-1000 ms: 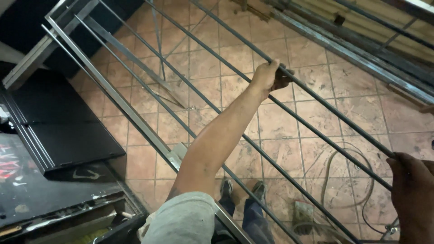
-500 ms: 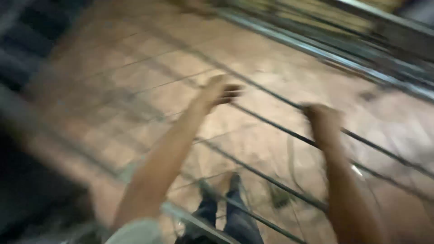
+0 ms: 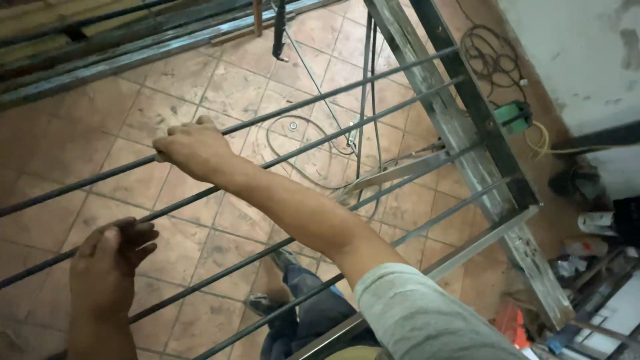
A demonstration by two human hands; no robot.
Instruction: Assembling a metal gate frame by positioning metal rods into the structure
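A steel grille frame [image 3: 477, 175] with several thin round bars [image 3: 373, 117] lies flat at about waist height over a tiled floor. My right hand [image 3: 191, 148], on an arm in a grey sleeve, reaches out and is closed around one of the far bars. My left hand [image 3: 107, 265] is at the lower left, fingers wrapped around a nearer bar. Under the bars I see my legs and shoes [image 3: 293, 300].
Long steel sections [image 3: 133, 47] lie along the far side of the floor. A cable [image 3: 313, 143] loops over the tiles. A green tool [image 3: 513, 117] and a coil of wire [image 3: 490, 57] sit by the white wall at right, with clutter [image 3: 587, 253] at the lower right.
The view has swung toward the grille's right end. Both hands have shifted along the bars and are now closed on separate bars, the blur gone.
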